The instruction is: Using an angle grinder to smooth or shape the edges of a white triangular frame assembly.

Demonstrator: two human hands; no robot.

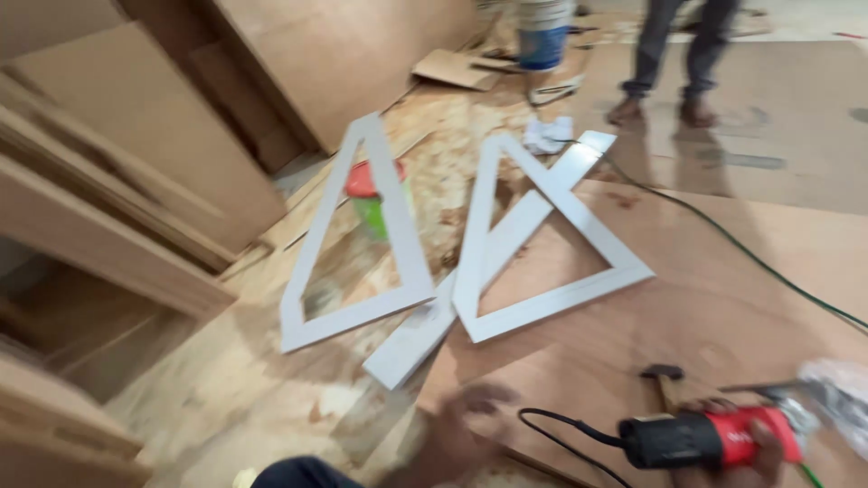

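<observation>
My right hand [755, 452] grips a red and black power tool [714, 437] at the lower right, its black cord [561, 425] looping off to the left. My left hand [457, 429] is blurred at the bottom centre, over a plywood sheet [723, 298], holding nothing that I can make out. Ahead on the floor lie two white triangular frames [362, 244] [551, 235] and a white flat board [488, 262] between them. A hammer [665, 380] rests just behind the power tool.
A green container with a red lid [369, 194] stands behind the left frame. A green cable [741, 248] runs across the plywood. Large plywood panels [136, 154] lean at the left. Another person's legs [674, 59] stand at the top right beside a white and blue bucket [544, 32].
</observation>
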